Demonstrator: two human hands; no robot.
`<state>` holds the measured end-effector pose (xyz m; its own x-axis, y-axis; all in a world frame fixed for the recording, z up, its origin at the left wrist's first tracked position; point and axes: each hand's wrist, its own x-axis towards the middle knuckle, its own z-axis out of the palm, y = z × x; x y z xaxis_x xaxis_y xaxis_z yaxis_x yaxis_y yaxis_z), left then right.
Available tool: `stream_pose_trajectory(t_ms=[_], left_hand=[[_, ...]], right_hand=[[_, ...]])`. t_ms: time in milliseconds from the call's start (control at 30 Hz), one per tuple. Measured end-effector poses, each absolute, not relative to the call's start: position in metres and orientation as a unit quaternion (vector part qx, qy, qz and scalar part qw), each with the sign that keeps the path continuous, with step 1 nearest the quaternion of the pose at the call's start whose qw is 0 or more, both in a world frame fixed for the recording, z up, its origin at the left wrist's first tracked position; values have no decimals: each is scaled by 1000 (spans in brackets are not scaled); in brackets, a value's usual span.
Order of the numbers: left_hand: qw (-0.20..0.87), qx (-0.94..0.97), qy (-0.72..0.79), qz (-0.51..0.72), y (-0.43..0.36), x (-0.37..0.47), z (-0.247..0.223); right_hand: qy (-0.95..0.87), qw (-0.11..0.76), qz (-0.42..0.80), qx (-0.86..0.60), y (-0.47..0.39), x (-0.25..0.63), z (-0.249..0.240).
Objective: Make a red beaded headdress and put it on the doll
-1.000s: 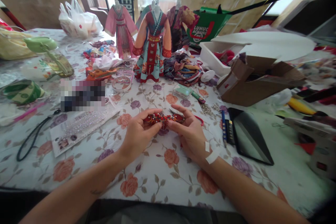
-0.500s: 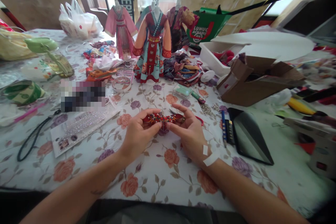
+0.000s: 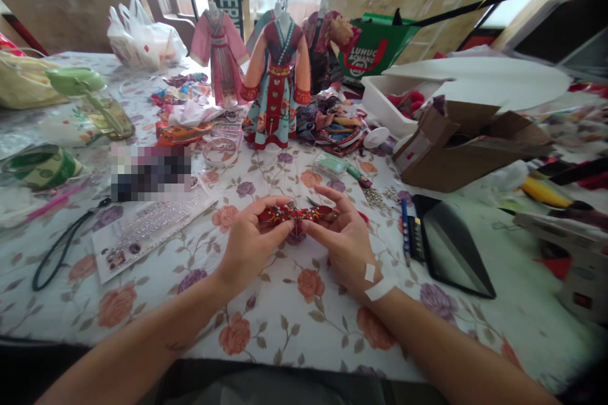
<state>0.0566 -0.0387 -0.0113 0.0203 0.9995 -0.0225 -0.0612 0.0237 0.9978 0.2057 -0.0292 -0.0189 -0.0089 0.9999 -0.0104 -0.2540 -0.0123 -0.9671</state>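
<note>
Shifted slightly since the earlier frame, the right hand (image 3: 349, 234) now sits turned a little, its raised index finger reaching a touch farther toward the doll dress (image 3: 274, 101). On the near side of that dress, the red cloth (image 3: 285, 211) is held between the two hands, with dark and pale specks across its middle. Left thumb and fingers of the left hand (image 3: 254, 228) are closed on it in a pinch, probably to keep it taut and steady. On the right, the thumb presses up to the cloth's middle and the other fingers curl behind; whether they pinch cloth or something finer, I cannot tell. The index finger is likely lifted to stay clear of that spot. Past the right hand, what look like red-handled scissors (image 3: 365, 218) are partly hidden.

Nearer than the doll dress and to its right, loose beads (image 3: 375, 198) and a green box (image 3: 330, 163) lie within easy reach, presumably on purpose; nearer and to its left is a sheet of gems (image 3: 147, 228).

Compared with before, less of the scissors' handle shows, while the left hand and the doll dress look unchanged.
</note>
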Motion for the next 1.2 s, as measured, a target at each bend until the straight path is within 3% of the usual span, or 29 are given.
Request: stream_pose_trajectory(t_ms=[1200], left_hand=[[519,490,473,517,-39,55,-10]], right_hand=[[-435,550,591,-399,-35,204,-11]])
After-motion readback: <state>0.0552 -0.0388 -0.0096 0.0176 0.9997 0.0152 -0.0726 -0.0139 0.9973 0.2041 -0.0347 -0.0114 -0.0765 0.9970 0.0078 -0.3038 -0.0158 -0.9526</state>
